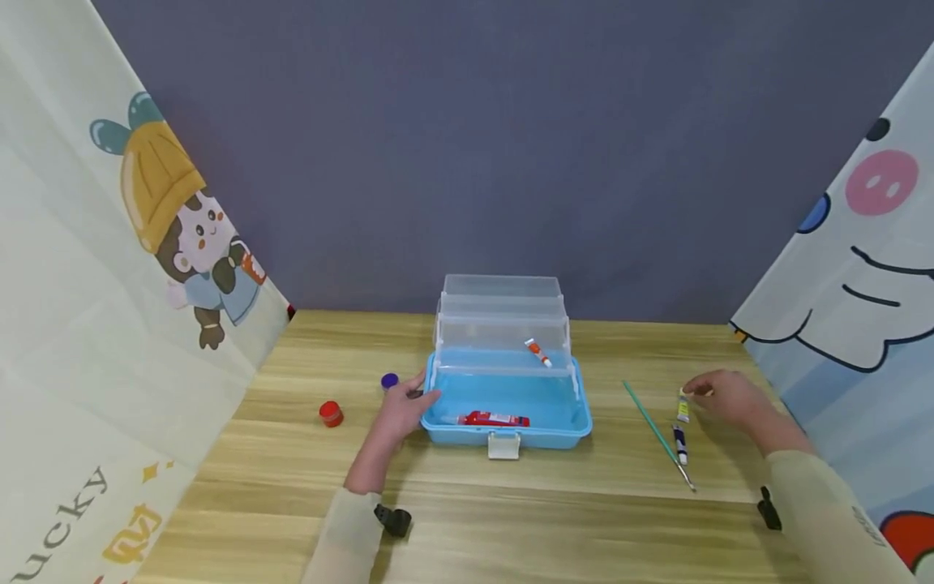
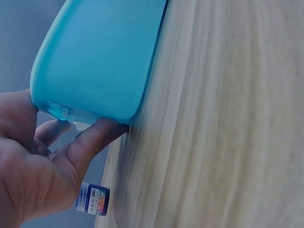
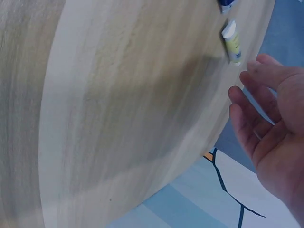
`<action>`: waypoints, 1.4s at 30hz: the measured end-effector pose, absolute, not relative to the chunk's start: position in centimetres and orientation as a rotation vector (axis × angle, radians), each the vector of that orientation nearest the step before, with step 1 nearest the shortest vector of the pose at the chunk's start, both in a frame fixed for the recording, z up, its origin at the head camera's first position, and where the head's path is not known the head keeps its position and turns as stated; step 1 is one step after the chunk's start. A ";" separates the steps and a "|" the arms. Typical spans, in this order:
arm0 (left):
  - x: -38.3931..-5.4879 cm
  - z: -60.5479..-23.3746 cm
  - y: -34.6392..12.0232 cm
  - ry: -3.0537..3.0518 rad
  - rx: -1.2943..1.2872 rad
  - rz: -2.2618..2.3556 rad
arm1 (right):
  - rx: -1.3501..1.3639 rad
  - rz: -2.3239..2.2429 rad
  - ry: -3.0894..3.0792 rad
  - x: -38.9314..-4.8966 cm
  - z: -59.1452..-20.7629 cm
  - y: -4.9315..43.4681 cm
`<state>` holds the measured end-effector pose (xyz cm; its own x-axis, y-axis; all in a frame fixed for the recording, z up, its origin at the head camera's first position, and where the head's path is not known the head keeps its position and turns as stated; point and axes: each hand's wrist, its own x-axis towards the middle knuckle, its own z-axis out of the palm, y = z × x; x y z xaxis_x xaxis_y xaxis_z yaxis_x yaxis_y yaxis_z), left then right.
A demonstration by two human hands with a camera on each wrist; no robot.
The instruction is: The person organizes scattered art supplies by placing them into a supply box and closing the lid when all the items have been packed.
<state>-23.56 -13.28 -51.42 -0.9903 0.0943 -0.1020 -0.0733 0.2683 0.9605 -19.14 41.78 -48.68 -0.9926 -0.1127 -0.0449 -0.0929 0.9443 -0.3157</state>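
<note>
A light blue plastic box [image 1: 543, 439] with tiered clear trays [image 1: 503, 331] raised at its back stands on the table. My left hand [image 1: 401, 412] grips its left end, thumb at the rim and fingers against the outer wall [image 2: 95, 61]. Inside the box lies a red tube [image 1: 496, 418]; an orange-and-white paint tube [image 1: 538, 352] is in a clear tray. Over on the right, my right hand [image 1: 730, 397] hovers by a yellow paint tube [image 1: 683, 407], its fingers loosely bent. In the right wrist view those fingers stand apart from the yellow tube [image 3: 232, 43].
A dark blue paint tube [image 1: 680, 445] and a thin green brush-like stick [image 1: 653, 426] with a metal end lie right of the box. On the left are a red-lidded jar [image 1: 331, 414] and a small blue jar [image 2: 92, 199]. Printed curtains and a grey cloth surround the table.
</note>
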 end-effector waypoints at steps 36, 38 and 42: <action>-23.7 -51.3 -13.2 2.355 0.005 1.836 | -0.057 -0.569 3.007 -19.2 -50.5 42.7; -23.7 -51.2 -13.1 2.348 -0.003 1.845 | -0.062 -0.600 2.998 -19.1 -50.1 42.4; -23.5 -51.1 -13.0 2.361 0.009 1.846 | -0.089 -0.628 3.005 -19.1 -49.3 41.8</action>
<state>-23.51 -13.04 -51.14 -0.9895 0.0938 -0.1099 -0.0840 0.2452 0.9658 -19.12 41.78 -49.25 -0.9958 -0.0712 -0.0571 -0.0424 0.9147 -0.4019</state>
